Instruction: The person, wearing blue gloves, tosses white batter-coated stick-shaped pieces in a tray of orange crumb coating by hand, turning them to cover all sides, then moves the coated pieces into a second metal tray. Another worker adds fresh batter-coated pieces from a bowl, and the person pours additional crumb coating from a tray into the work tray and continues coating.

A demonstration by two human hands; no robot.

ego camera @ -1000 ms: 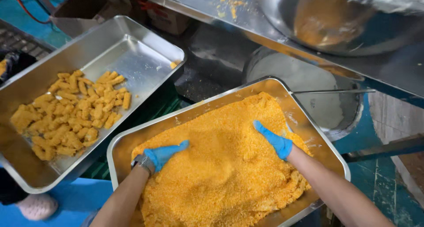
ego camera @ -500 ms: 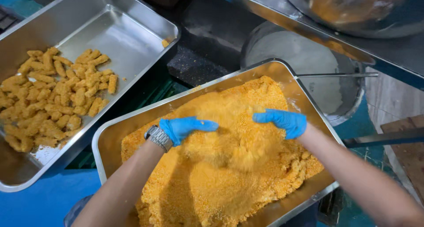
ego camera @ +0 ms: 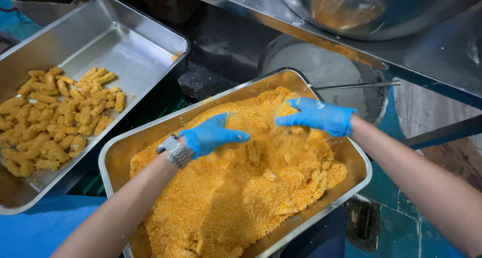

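Far left of frame: steel tray, cut off by the left edge. I see breaded sticks heaped in its left half; right half bare metal.

Centre: second steel pan, tilted across the frame, lower corner cut off at the bottom edge. It is filled with orange breadcrumbs that hide most of its floor.

Left hand, blue glove, wristwatch just behind the cuff. It is raised just above the crumb heap at mid-frame, fingers curled forward. I cannot tell whether its grip is closed on anything; the palm side is turned away.

Between the hands: crumbs falling, blurred. A few lumps sit in the crumbs below; too coated to say what they are.

Right hand, blue glove, right of centre, fingers extended toward the left hand, loosely spread; nothing visibly pinched, underside hidden.

Upper right: a grey bucket partly hidden behind the pan, and a large steel bowl on a counter, cut off at the top.
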